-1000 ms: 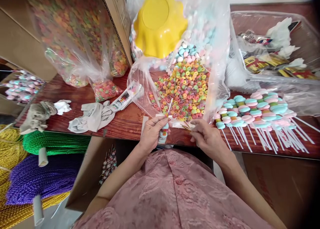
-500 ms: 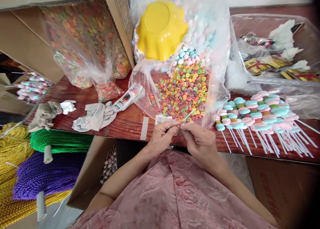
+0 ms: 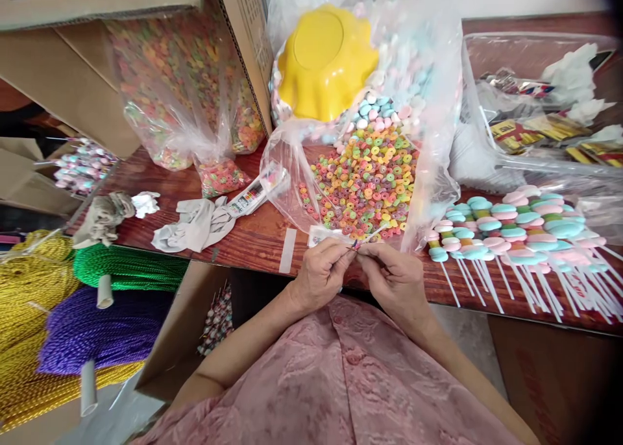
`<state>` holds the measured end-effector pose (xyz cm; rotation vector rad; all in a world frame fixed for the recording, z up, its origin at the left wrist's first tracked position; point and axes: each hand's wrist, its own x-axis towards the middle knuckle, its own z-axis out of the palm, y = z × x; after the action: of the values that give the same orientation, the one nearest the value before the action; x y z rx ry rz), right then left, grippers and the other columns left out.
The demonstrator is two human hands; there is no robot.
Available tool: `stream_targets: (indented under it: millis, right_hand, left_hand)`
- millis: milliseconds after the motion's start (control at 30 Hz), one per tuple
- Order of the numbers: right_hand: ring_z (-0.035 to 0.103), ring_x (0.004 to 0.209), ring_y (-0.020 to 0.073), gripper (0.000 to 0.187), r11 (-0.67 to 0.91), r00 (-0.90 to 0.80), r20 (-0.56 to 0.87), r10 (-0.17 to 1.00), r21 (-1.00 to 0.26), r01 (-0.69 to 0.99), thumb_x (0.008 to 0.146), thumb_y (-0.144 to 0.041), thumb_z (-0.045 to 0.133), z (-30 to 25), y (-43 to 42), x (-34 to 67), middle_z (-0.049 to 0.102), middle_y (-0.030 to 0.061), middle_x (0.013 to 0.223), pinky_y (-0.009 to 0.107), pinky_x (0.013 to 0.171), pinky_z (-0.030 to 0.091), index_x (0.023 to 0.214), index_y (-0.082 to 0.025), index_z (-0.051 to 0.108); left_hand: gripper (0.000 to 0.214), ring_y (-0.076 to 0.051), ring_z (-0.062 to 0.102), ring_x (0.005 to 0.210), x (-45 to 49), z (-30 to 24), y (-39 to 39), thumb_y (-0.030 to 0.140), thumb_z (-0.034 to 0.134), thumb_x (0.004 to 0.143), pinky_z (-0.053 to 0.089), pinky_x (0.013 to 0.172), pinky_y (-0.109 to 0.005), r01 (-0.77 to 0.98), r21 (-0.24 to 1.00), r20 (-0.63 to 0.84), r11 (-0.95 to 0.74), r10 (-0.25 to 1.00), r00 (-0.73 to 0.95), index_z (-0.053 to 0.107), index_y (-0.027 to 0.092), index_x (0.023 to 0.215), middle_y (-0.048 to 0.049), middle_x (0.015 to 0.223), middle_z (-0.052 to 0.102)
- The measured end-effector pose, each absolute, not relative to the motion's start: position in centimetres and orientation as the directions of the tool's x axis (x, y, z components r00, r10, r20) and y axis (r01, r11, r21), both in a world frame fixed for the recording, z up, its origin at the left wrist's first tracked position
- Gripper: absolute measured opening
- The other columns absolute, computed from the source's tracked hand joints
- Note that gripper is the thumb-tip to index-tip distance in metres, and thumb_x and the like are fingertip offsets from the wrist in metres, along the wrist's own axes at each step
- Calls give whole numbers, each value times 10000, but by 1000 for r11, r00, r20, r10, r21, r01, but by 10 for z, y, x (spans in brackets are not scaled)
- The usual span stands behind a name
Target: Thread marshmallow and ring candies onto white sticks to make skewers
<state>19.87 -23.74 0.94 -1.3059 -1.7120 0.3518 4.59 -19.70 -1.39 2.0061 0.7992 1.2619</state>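
Observation:
My left hand (image 3: 321,273) is closed, thumb and fingertips pinching a thin white stick (image 3: 377,231) near a tiny dark coloured bit whose kind I cannot make out. Beside it, almost touching, my right hand (image 3: 395,277) is closed in a pinch at the same stick. The stick slants up to the right, over the near edge of a heap of small coloured rings (image 3: 363,179) on clear plastic. To the right lie several decorated sticks (image 3: 516,228), threaded with pastel pink and blue discs and small coloured pieces, their white ends toward me.
An upturned yellow bowl (image 3: 324,62) rests on a bag of pastel discs (image 3: 403,75). A clear bin (image 3: 540,159) stands back right. Bagged rings (image 3: 165,95) hang from a cardboard box (image 3: 250,49). Grey gloves (image 3: 192,224) lie left; green cord (image 3: 141,270) and purple cord (image 3: 107,331) sit below.
The whole view has shifted, so the table things appear slightly farther right. Both hands stay together at the stick, and a small dark coloured bit now shows between the fingertips.

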Motion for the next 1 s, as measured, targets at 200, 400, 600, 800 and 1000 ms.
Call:
stream_targets:
  millis: [200,400,600,800,1000]
  right_hand:
    - [618,624,152,209,483,-149,599,787,-448,752,883,-54,485,7,-231,197,669,27,701,263,572,446,862,-192,640]
    - [632,666,151,142,412,-87,500,861,-590,695,912,-144,536,5,-233,198,700,22,772,270,606,471,892,-212,659]
    - [622,674,141,73,290,-3,332,943,-822,491,896,-188,614,4,-236,205,691,-3,776,268,626,485,857,-214,669]
    - [578,681,137,147,383,-97,411,907,-704,598,909,-127,531,6,-230,202,630,6,746,268,639,447,830,-200,631]
    - [577,700,137,137,394,-118,406,906,-709,585,922,-146,530,2,-230,201,631,10,772,272,651,454,840,-206,622]
  left_hand:
    - [227,-173,625,847,42,-16,-195,201,464,959,509,785,-301,254,778,441,-575,787,431,684,165,917,-90,888,674]
    - [330,-134,468,651,40,-4,-194,292,484,939,400,655,-274,165,932,239,-323,890,389,565,175,641,-15,652,517]
    - [292,-120,482,662,41,-5,-191,330,553,892,407,681,-261,48,991,99,-124,927,362,606,170,653,-3,672,550]
    - [244,-146,579,766,43,-9,-191,329,560,908,460,765,-285,44,983,144,-178,900,411,680,154,788,-45,795,644]
    - [265,-122,511,665,41,-7,-191,314,552,909,416,674,-260,98,969,171,-226,903,395,608,164,698,-11,688,565]
